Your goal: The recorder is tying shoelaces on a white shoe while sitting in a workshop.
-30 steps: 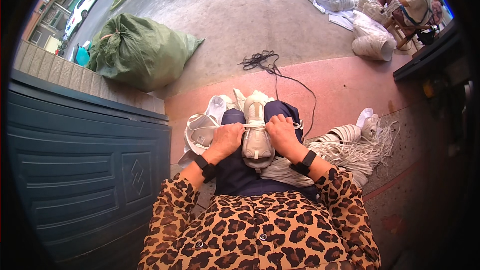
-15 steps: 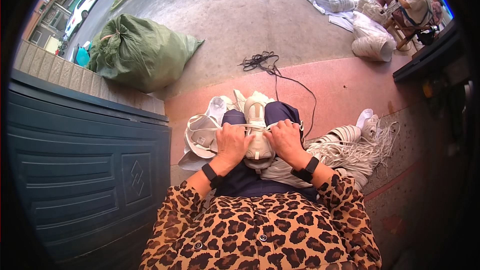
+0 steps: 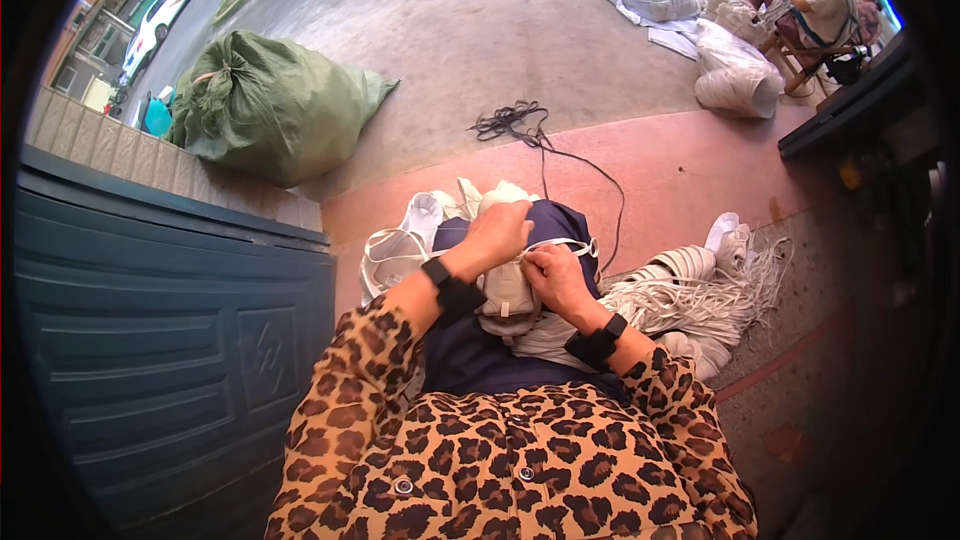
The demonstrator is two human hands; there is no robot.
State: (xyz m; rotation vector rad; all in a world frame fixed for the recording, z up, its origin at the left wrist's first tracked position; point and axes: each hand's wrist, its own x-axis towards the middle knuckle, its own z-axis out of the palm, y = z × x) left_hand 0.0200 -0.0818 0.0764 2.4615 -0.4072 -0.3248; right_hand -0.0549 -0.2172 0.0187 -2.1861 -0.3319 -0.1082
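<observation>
Both of your hands work over your lap: your left hand is curled shut over the top of a pale grey shoe upper that rests on your dark blue trousers, and your right hand pinches a thin white cord just beside it, fingers closed. Your left hand covers the upper's top end, so where the cord meets the upper cannot be made out.

To your left, more white uppers lie on the red pavement, close against a dark teal panelled door. To your right sits a heap of white cords, well within reach. A black cable trails from ahead of your knees out toward the grey road. Further left, a stuffed green sack leans by a low tiled wall. Far ahead to the right, another person sits among white cloth and bags, too small to tell what they hold. A white car is cut off at the rim.
</observation>
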